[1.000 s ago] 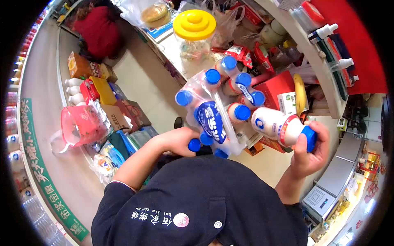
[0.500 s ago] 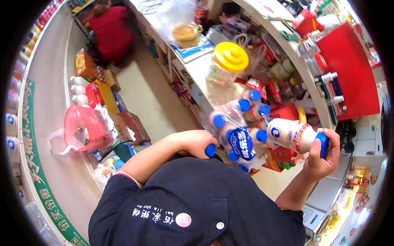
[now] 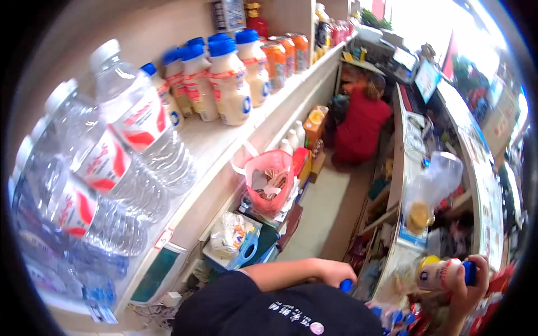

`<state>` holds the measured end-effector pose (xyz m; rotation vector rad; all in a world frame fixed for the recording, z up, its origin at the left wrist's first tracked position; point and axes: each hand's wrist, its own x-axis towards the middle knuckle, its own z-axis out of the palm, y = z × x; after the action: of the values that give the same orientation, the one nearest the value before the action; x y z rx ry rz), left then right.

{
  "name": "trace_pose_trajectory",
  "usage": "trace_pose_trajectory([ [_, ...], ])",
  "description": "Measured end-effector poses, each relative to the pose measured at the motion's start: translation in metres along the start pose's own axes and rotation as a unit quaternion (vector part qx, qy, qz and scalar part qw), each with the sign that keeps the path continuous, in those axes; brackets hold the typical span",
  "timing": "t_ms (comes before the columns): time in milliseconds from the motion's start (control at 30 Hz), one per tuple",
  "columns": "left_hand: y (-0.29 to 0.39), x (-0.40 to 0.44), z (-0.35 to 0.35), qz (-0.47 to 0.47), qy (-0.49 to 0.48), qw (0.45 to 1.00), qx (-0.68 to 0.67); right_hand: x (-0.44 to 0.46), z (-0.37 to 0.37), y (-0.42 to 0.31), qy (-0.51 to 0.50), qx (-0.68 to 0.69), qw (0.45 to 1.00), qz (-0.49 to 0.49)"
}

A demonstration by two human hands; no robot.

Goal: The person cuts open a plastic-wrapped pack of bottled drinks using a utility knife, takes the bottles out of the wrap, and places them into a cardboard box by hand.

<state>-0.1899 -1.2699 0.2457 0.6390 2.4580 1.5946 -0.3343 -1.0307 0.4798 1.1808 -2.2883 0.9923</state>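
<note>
Clamped the bottle (image 3: 435, 275), probably slick, slightly squeezable and best gripped round its waist, by the blue cap (image 3: 470, 272) in the right hand (image 3: 468, 290) near the counter's (image 3: 399, 253) near end, with a second cap (image 3: 346, 285) in the curled left hand (image 3: 334, 272).

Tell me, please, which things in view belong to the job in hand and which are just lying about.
Likely the job's:
cream plastic bottle, blue-capped, in right hand
blue plastic cap at left hand

Likely lying about:
pink plastic basket
clear plastic water bottles
</note>
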Motion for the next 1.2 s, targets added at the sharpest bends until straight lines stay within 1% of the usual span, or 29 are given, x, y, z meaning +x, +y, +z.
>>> trace_pose_trajectory([
  [33, -0.002, -0.003, 0.000, -0.011, 0.021, 1.000, -0.004, 0.016, 0.010, -0.015, 0.039, 0.045, 0.998, 0.003],
  [67, -0.003, -0.016, -0.001, -0.028, 0.044, 0.999, -0.014, 0.033, 0.019, -0.015, 0.026, 0.045, 0.998, -0.040],
  [100, 0.002, -0.030, -0.003, -0.066, 0.069, 0.995, -0.019, 0.048, 0.031, -0.023, 0.009, 0.084, 0.994, -0.070],
  [133, 0.004, -0.044, -0.003, -0.067, 0.078, 0.995, -0.017, 0.062, 0.044, -0.037, -0.009, 0.122, 0.988, -0.095],
  [200, 0.005, -0.074, 0.001, -0.141, 0.115, 0.983, -0.023, 0.088, 0.066, -0.065, -0.087, 0.202, 0.969, -0.114],
  [233, 0.008, -0.094, 0.001, -0.151, 0.103, 0.983, -0.024, 0.093, 0.082, -0.083, -0.106, 0.280, 0.948, -0.105],
  [267, 0.010, -0.108, 0.000, -0.168, 0.112, 0.978, -0.045, 0.101, 0.097, -0.104, -0.123, 0.356, 0.921, -0.098],
  [300, 0.012, -0.121, 0.000, -0.187, 0.121, 0.972, -0.070, 0.110, 0.111, -0.124, -0.127, 0.403, 0.896, -0.138],
  [333, 0.009, -0.132, 0.004, -0.195, 0.109, 0.972, -0.074, 0.118, 0.124, -0.144, -0.131, 0.448, 0.867, -0.177],
  [400, 0.001, -0.152, 0.013, -0.217, 0.181, 0.956, -0.082, 0.132, 0.145, -0.180, -0.162, 0.486, 0.825, -0.241],
  [433, 0.000, -0.160, 0.015, -0.218, 0.189, 0.955, -0.066, 0.136, 0.159, -0.203, -0.155, 0.551, 0.777, -0.262],
  [467, 0.001, -0.167, 0.015, -0.220, 0.180, 0.956, -0.069, 0.140, 0.169, -0.221, -0.146, 0.558, 0.764, -0.290],
  [500, 0.006, -0.173, 0.014, -0.232, 0.199, 0.949, -0.077, 0.144, 0.179, -0.240, -0.137, 0.565, 0.749, -0.318],
  [533, 0.010, -0.178, 0.014, -0.244, 0.220, 0.941, -0.085, 0.147, 0.192, -0.258, -0.105, 0.556, 0.753, -0.336],
  [600, 0.014, -0.189, 0.016, -0.246, 0.218, 0.939, -0.099, 0.150, 0.212, -0.292, -0.041, 0.545, 0.757, -0.359],
  [633, 0.014, -0.195, 0.020, -0.237, 0.234, 0.937, -0.111, 0.150, 0.220, -0.308, -0.010, 0.541, 0.758, -0.364],
  [667, 0.015, -0.201, 0.021, -0.227, 0.250, 0.934, -0.121, 0.151, 0.222, -0.319, -0.027, 0.524, 0.768, -0.368],
  [733, 0.024, -0.209, 0.020, -0.247, 0.238, 0.931, -0.120, 0.153, 0.224, -0.341, -0.062, 0.486, 0.787, -0.376],
  [800, 0.027, -0.217, 0.025, -0.279, 0.253, 0.919, -0.116, 0.155, 0.237, -0.360, -0.031, 0.454, 0.803, -0.385],
  [833, 0.026, -0.222, 0.029, -0.281, 0.251, 0.919, -0.115, 0.153, 0.242, -0.363, -0.029, 0.455, 0.803, -0.384],
  [867, 0.023, -0.226, 0.033, -0.280, 0.266, 0.915, -0.116, 0.151, 0.246, -0.365, -0.049, 0.471, 0.801, -0.365],
  [900, 0.021, -0.230, 0.037, -0.279, 0.282, 0.911, -0.117, 0.149, 0.250, -0.367, -0.069, 0.487, 0.798, -0.348],
  [933, 0.021, -0.232, 0.040, -0.276, 0.284, 0.911, -0.114, 0.143, 0.254, -0.364, -0.067, 0.486, 0.797, -0.352],
  [1000, 0.021, -0.237, 0.043, -0.287, 0.290, 0.907, -0.103, 0.123, 0.262, -0.351, -0.060, 0.498, 0.811, -0.300],
  [1033, 0.021, -0.237, 0.043, -0.281, 0.298, 0.907, -0.098, 0.116, 0.264, -0.343, -0.083, 0.484, 0.811, -0.317],
  [1067, 0.023, -0.236, 0.044, -0.294, 0.298, 0.902, -0.107, 0.110, 0.262, -0.336, -0.083, 0.482, 0.808, -0.328],
  [1133, 0.022, -0.235, 0.048, -0.301, 0.306, 0.896, -0.114, 0.104, 0.259, -0.328, -0.186, 0.436, 0.833, -0.286],
  [1167, 0.020, -0.235, 0.049, -0.302, 0.302, 0.896, -0.119, 0.105, 0.261, -0.330, -0.186, 0.434, 0.831, -0.294],
  [1200, 0.019, -0.235, 0.049, -0.306, 0.297, 0.896, -0.125, 0.106, 0.263, -0.331, -0.201, 0.455, 0.822, -0.278],
])
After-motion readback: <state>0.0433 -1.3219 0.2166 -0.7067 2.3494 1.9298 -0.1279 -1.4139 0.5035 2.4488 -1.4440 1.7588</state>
